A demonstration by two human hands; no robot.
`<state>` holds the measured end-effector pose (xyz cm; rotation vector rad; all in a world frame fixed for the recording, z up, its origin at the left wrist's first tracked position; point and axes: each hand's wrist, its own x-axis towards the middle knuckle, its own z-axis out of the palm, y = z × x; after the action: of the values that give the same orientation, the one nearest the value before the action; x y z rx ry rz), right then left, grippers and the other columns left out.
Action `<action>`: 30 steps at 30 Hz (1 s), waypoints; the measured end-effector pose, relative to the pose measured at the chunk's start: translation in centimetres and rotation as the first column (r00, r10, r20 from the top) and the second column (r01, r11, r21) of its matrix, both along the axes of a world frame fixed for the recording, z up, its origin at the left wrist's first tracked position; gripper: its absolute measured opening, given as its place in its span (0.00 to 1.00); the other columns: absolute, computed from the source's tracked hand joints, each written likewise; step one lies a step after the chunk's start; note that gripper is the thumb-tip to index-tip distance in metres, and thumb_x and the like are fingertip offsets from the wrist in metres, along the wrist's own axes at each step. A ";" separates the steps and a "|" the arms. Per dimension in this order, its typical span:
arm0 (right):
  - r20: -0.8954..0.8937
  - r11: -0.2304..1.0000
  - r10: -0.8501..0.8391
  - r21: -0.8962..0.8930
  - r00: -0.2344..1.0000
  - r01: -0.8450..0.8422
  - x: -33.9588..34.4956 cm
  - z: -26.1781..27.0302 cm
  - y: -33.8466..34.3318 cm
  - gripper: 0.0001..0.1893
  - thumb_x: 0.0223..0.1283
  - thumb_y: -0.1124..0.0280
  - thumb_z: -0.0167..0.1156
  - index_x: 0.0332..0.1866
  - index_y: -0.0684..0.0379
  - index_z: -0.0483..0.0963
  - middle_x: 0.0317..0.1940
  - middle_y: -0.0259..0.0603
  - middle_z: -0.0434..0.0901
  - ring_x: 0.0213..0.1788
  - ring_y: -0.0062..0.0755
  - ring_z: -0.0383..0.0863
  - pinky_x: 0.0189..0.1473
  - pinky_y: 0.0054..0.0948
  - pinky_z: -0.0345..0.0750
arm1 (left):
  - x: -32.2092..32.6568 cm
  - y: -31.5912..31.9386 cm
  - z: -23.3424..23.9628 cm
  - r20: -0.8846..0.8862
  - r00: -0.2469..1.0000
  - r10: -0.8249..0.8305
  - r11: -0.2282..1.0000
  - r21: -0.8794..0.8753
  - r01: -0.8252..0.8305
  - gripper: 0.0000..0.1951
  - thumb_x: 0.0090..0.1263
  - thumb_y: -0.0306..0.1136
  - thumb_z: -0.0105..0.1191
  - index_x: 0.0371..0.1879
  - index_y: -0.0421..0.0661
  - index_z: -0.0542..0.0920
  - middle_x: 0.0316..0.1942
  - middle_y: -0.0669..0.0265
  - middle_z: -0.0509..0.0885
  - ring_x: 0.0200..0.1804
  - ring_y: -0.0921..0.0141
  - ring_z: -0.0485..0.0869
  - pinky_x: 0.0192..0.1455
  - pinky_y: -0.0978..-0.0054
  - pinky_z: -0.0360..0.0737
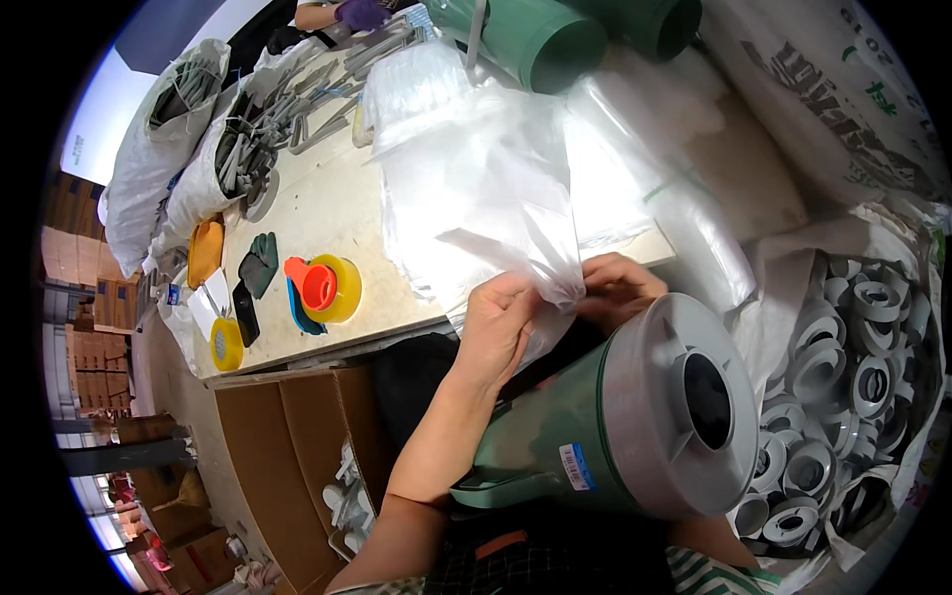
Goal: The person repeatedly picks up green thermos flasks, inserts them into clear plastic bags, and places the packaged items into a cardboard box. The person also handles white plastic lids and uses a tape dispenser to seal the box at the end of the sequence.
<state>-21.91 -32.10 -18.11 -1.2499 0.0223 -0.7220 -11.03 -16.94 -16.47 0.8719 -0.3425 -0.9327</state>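
My left hand [500, 320] pinches the gathered edge of a clear plastic bag [513, 216], part of which lies over the table. Close beside it, my right hand [621, 286] grips the same bunched edge, its fingertips partly hidden by plastic and shadow. A green plastic bin [550, 439] with a handle and a barcode sticker [577, 467] lies tilted across my lap, between my forearms. Its grey lid [632, 416], with a round dark opening, points right. The bin hides most of my right forearm.
Green cylinders [565, 52] lie at the table's back. Left are tape rolls [227, 344], an orange-red tape holder [318, 286], a glove [260, 265] and sacks of grey parts [245, 152]. A sack of grey rings [811, 465] stands right, a cardboard box [290, 446] below. Another person's gloved hand [362, 13] shows.
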 end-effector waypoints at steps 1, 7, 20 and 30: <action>-0.005 0.998 -0.020 -0.065 1.000 0.019 0.3 -0.5 0.3 0.06 0.61 0.86 0.69 0.40 0.66 0.81 0.44 0.47 0.85 0.45 0.31 0.86 0.50 0.28 0.81 | 0.0 0.3 -0.2 -0.006 1.000 0.021 1.000 0.010 -0.021 0.12 0.79 0.29 0.55 0.51 0.31 0.83 0.49 0.57 0.89 0.52 0.71 0.86 0.57 0.75 0.82; -0.081 0.982 -0.182 -0.070 0.980 0.177 0.6 -1.3 1.7 0.04 0.65 0.88 0.63 0.41 0.68 0.81 0.42 0.46 0.85 0.46 0.30 0.85 0.53 0.27 0.79 | 0.0 0.7 -0.5 -0.108 0.994 0.031 0.998 -0.046 -0.037 0.09 0.77 0.23 0.55 0.50 0.32 0.83 0.50 0.56 0.89 0.53 0.69 0.86 0.61 0.74 0.80; -0.255 0.960 -0.281 -0.054 0.925 0.276 0.7 -1.1 2.6 0.02 0.69 0.82 0.65 0.42 0.69 0.82 0.41 0.43 0.87 0.43 0.24 0.84 0.50 0.23 0.80 | 0.4 0.9 -0.6 -0.213 0.977 0.015 1.000 0.013 -0.012 0.07 0.71 0.20 0.62 0.45 0.37 0.85 0.49 0.59 0.89 0.52 0.69 0.86 0.62 0.73 0.80; -0.357 0.857 -0.476 0.015 0.804 0.514 1.1 -3.6 0.6 0.05 0.67 0.75 0.66 0.43 0.65 0.82 0.37 0.37 0.85 0.36 0.21 0.82 0.36 0.21 0.78 | -0.1 1.0 0.1 -0.136 0.991 -0.010 0.972 -0.234 -0.022 0.03 0.70 0.19 0.61 0.40 0.37 0.84 0.46 0.60 0.88 0.50 0.69 0.86 0.58 0.72 0.81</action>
<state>-20.82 -31.54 -21.76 -1.2588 0.6968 -0.9289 -11.12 -15.95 -16.34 0.5883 -0.3244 -0.9204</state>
